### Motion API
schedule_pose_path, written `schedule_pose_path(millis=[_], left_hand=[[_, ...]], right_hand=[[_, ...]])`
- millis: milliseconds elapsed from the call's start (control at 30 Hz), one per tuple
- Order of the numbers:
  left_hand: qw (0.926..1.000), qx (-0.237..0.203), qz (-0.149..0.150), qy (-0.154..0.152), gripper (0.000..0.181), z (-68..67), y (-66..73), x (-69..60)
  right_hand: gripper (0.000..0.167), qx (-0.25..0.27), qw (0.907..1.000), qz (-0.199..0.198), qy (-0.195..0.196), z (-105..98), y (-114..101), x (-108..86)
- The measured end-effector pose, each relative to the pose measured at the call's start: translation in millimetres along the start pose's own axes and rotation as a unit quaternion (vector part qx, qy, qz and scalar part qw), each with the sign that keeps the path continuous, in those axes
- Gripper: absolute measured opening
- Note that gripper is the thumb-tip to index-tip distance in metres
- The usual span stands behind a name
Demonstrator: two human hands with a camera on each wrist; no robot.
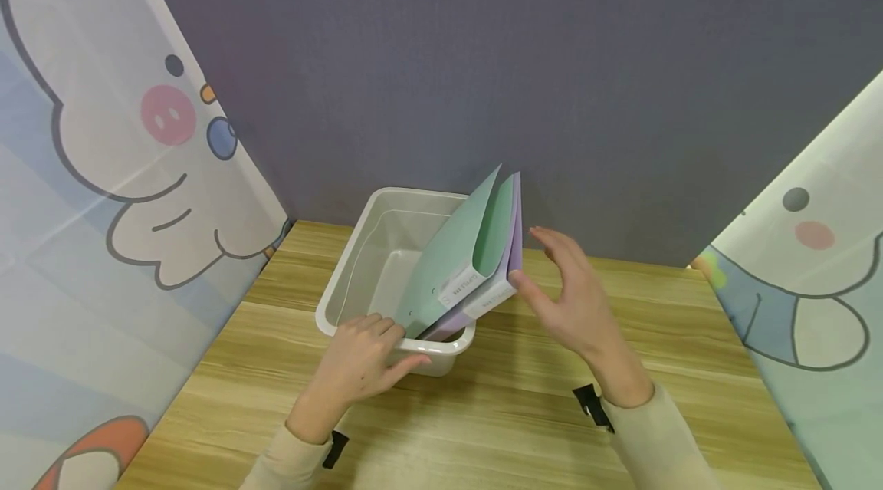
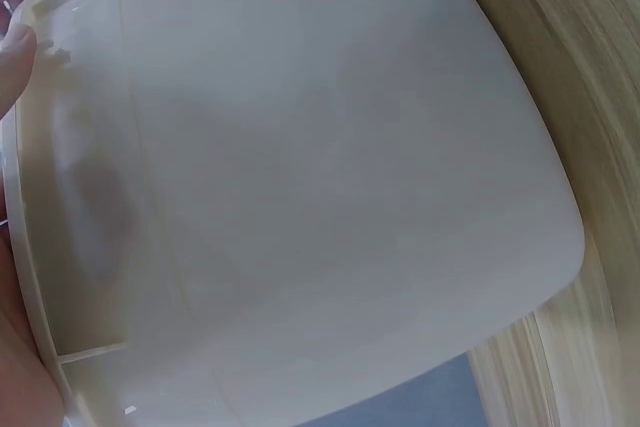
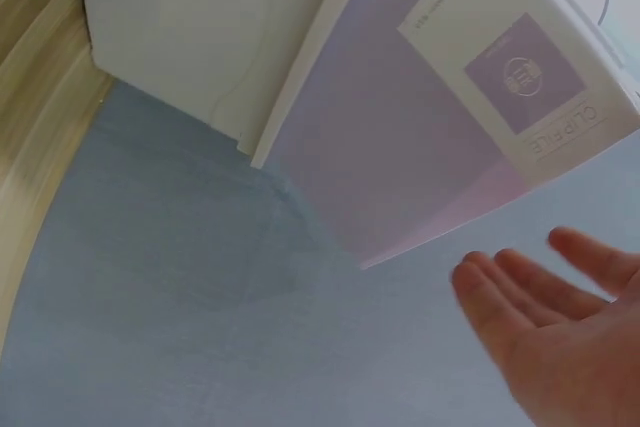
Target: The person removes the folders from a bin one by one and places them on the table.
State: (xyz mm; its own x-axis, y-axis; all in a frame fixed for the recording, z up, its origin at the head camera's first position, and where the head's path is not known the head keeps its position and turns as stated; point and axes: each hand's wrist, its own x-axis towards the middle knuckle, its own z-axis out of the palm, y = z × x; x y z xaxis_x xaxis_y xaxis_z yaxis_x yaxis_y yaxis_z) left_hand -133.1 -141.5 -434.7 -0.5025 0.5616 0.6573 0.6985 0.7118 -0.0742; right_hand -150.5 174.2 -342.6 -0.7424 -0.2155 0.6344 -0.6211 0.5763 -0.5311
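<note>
A light grey plastic basin (image 1: 436,363) stands on the table, its outer wall filling most of the left wrist view. My left hand (image 1: 360,358) grips its near rim, fingers over the edge and thumb along the outside. Two clip files lean in the basin, tilted up over its right side: a green file (image 1: 441,256), its cover standing partly open, and a purple file (image 1: 516,241) to its right. Beside the purple file is my right hand (image 1: 576,302), fingers spread and holding nothing. The right wrist view shows its fingers apart from that file's labelled cover (image 3: 400,127).
The wood-grain table (image 1: 538,413) extends in front of the basin and to its right. A dark grey panel (image 1: 586,91) rises behind it. Cartoon-printed sheets flank both sides, one at left (image 1: 90,229) and one at right (image 1: 821,260).
</note>
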Motion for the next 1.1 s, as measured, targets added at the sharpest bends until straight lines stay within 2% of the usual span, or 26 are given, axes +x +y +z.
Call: schedule_pose_path(millis=[167, 267, 433, 633, 900, 1100], left_hand=[[1.0000, 0.001, 0.001, 0.006, 0.061, -0.5, 0.3, 1.1], [1.0000, 0.001, 0.001, 0.009, 0.060, -0.6, 0.5, 1.2], [0.9999, 0.000, 0.000, 0.011, 0.060, -0.4, 0.4, 1.2], [0.9999, -0.003, 0.000, 0.013, 0.060, 0.5, 0.1, 1.2], [0.9999, -0.002, 0.000, 0.013, 0.060, 0.6, 0.4, 0.4], [1.0000, 0.001, -0.002, 0.005, 0.062, 0.0, 0.3, -0.8]], right_hand=[[0.061, -0.011, 0.9964, 0.081, -0.020, -3.5, -8.6, 8.4], [0.064, -0.032, 0.9923, 0.114, -0.037, -5.0, -12.7, 14.4], [0.069, -0.066, 0.9864, 0.137, -0.062, -6.3, -19.0, 25.9], [0.073, -0.107, 0.9748, 0.170, -0.098, -7.7, -24.7, 37.9], [0.065, -0.167, 0.9558, 0.189, -0.150, -9.7, -27.1, 52.0], [0.055, -0.189, 0.9405, 0.204, -0.196, -11.5, -31.8, 62.4]])
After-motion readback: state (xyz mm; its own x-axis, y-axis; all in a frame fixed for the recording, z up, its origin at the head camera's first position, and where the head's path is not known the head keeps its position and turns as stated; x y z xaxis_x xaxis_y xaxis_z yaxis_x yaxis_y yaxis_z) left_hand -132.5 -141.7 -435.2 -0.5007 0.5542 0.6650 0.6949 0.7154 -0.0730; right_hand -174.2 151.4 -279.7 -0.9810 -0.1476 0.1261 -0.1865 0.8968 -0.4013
